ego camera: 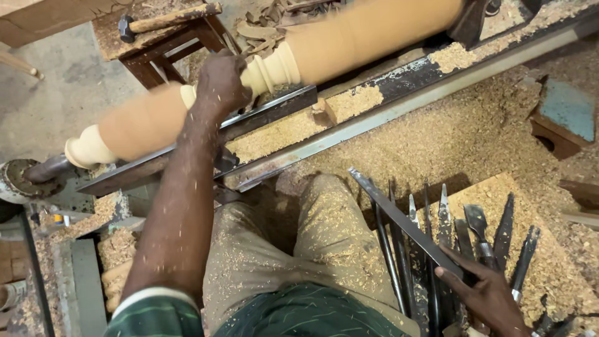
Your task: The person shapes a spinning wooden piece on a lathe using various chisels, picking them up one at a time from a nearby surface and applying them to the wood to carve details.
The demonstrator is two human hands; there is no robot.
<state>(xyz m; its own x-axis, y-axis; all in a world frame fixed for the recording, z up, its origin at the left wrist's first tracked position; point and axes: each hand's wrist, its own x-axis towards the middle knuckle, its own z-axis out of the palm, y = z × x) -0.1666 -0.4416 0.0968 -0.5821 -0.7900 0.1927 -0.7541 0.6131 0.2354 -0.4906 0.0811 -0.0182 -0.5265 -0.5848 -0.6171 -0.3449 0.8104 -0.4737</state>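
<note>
Spindle blank (pixel 349 40), a long turned wooden post, is running diagonally from the lower left up to the upper right of the frame, mounted between the lathe's ends so that it is hanging just above the tool rest (pixel 274 107). Its surface looks blurred, so I judge that it is spinning. I am laying my left hand (pixel 221 81) over it in the upper middle of the frame, fingers curled down onto the pale beaded section (pixel 271 72), probably to feel the cut profile; the fingers are bent over the wood, and I cannot tell whether they are truly gripping it.

My right hand (pixel 490 296) is working at the lower right, fingers half curled with the fingertips resting on a long flat steel bar (pixel 402 221) that is slanting across the row of turning chisels (pixel 480 234). The chisels are lying side by side with their blades pointing up the frame, presumably so any one can be picked out at a glance and reached without leaving the seat.

Wood shavings (pixel 474 137) are blanketing the lathe bed (pixel 399 109) and my trousers (pixel 324 237). A hammer (pixel 165 22) is resting on a small wooden stool (pixel 156 53) in the upper left, out of the way but near. I am seeing no packages, labels or signs anywhere.
</note>
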